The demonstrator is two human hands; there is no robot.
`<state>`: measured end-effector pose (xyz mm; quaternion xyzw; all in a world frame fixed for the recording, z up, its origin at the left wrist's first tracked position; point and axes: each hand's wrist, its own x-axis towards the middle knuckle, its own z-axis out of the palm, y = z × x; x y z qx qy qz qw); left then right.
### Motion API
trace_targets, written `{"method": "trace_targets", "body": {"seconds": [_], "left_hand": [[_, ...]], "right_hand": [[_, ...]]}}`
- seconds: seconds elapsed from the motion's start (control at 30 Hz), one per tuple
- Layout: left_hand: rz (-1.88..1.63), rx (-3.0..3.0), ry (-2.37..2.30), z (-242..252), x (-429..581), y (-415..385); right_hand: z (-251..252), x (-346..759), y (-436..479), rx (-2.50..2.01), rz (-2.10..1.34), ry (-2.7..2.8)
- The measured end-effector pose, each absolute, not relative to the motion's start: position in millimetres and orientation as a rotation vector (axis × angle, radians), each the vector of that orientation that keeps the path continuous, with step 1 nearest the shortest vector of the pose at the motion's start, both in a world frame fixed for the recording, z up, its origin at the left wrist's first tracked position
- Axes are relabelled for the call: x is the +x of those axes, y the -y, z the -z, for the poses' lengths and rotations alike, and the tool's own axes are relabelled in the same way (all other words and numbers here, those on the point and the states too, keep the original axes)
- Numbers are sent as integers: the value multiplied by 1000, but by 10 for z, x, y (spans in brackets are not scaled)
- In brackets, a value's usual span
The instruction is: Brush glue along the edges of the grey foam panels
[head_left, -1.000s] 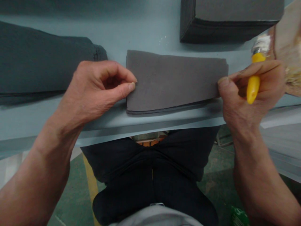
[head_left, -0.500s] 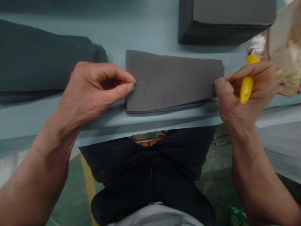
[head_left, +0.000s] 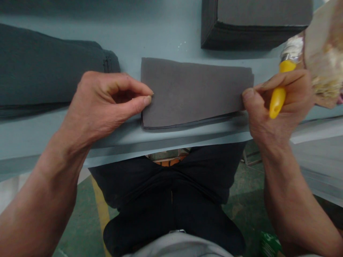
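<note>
A dark grey, tapered flat piece (head_left: 195, 94), possibly leather or fabric, lies before me with more layers showing under its near edge. Thumb and forefinger of my left hand (head_left: 104, 103) are pinched together at its left edge. At the narrower right end, my right hand (head_left: 281, 107) presses its thumb on the piece. A yellow-handled brush (head_left: 278, 100) is also held in that hand, lying across the palm and fingers. White material covers the upper end of the brush, so its bristles cannot be made out.
A pile of dark green-grey pieces (head_left: 45, 71) lies at the left. One tall stack of grey pieces (head_left: 262, 14) stands at the back right. Beside it is a board (head_left: 324, 57) smeared with yellowish residue. The pale blue table (head_left: 160, 35) ends just in front of my legs.
Hardly anything differs. The whole view has shifted slightly, and both hands keep their places at the two ends of the grey piece.
</note>
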<state>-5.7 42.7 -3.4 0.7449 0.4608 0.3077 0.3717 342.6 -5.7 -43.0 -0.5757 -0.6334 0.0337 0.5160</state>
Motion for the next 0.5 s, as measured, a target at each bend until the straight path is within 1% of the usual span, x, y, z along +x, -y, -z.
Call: {"method": "trace_targets", "body": {"seconds": [0.23, 0.5], "left_hand": [[-727, 2104, -1181, -15, -82, -424], [-674, 2263, -1304, -103, -40, -355]], "right_hand": [[461, 3441, 54, -1391, -56, 1545], [419, 3413, 56, -1410, -55, 1519]]}}
